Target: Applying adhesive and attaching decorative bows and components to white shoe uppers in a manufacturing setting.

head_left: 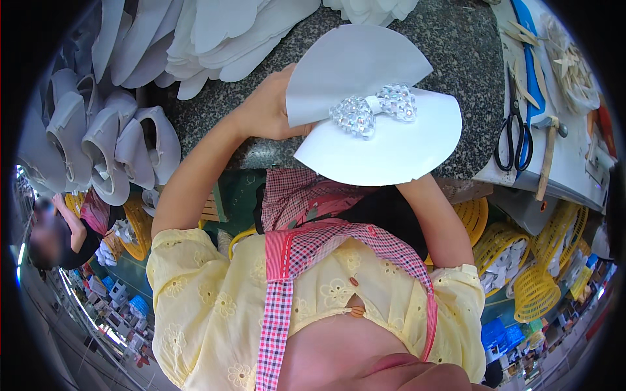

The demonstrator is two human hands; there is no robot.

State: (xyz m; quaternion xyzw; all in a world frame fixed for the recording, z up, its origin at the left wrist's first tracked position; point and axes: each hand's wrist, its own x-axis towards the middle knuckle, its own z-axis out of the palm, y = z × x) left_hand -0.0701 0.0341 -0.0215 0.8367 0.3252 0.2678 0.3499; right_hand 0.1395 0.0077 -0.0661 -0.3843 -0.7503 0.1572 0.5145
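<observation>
A smooth white piece (385,146), made of two fan-shaped halves, is held above the dark speckled worktop. At its narrow middle sits a sparkling clear-bead bow (354,117) with a white centre band. My left hand (266,107) is closed at the left edge of the upper half, with its fingertips tucked behind the sheet. From below, my right forearm (427,202) reaches up under the lower half. That half covers my right hand, so its fingers and grip are hidden.
White flat cut pieces (225,39) lie piled at the back left. White shoe uppers (104,140) crowd the left edge. At right are black scissors (513,140), a hammer (549,153) and a blue strip (531,62). Yellow baskets (538,293) stand below; another person (59,234) is far left.
</observation>
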